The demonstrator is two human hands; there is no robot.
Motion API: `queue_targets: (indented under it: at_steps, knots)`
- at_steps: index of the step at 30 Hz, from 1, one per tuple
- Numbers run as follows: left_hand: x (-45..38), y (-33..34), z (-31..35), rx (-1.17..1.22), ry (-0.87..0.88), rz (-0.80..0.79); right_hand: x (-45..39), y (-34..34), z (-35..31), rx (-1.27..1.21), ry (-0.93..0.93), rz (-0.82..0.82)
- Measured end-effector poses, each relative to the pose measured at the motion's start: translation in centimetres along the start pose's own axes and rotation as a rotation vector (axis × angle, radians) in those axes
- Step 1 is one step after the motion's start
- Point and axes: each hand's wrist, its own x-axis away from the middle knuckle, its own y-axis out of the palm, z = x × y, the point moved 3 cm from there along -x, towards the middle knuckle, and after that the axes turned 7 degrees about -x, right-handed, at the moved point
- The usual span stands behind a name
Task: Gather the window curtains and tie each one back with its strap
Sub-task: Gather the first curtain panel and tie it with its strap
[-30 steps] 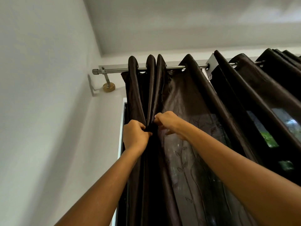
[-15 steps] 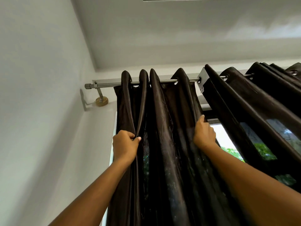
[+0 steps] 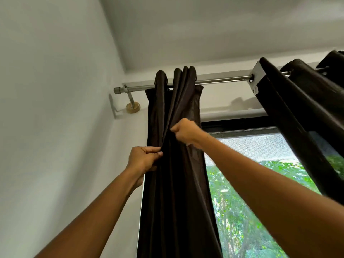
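White walls and ceiling meet in a corner up top, with a metal curtain rod point(image 3: 223, 81) running across just under the ceiling; its end cap sits close to the side wall, held by a bracket on a round wooden mount point(image 3: 132, 107). Dark brown left curtain point(image 3: 178, 183) hangs from the rod's capped end, bunched into tight folds, covering only a narrow strip at that edge of the window point(image 3: 260, 192). Left hand point(image 3: 144, 160) is below the rod, at the bunch's wall-side edge, fingers curled and thumb pressed in, pinching a fold of the fabric. Right hand point(image 3: 186, 132) is higher, closer to the rod, on the bunch's window side, fist closed around another fold. Both arms reach up from below. Second curtain point(image 3: 301, 112), same dark fabric, hangs further along the rod away from the cap, its leading edge showing a pale backing near the grommet. Between the two curtains the rod is bare and the window is exposed: dark frame, mesh screen, green trees outside. Can't spot any tie-back strap from this angle.
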Motion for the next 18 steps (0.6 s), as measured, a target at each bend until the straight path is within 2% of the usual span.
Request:
queue_targets:
  at_steps: [2,6,9,12,15,18]
  knots:
    - [-0.2,0.7,0.1,-0.028,0.019,-0.004,0.4,-1.4,2.1,-0.041,0.054,-0.004]
    - [-1.4,2.5,1.4,-0.028,0.047,0.110,0.2,-3.8,4.9,-0.161,0.142,0.250]
    - [-2.9,3.5,3.1,-0.084,0.051,0.184,-0.9,-4.6,5.7,-0.204,0.229,0.284]
    - [-4.9,4.0,4.3,-0.149,0.066,0.224,-1.9,-5.3,5.9,-0.102,0.237,0.248]
    - [-6.6,5.3,5.3,-0.154,0.115,0.105,-2.7,-6.3,6.1,-0.047,0.195,0.185]
    - [-6.5,8.8,7.3,-0.048,0.174,-0.070,-2.4,-8.0,7.1,-0.077,0.161,0.170]
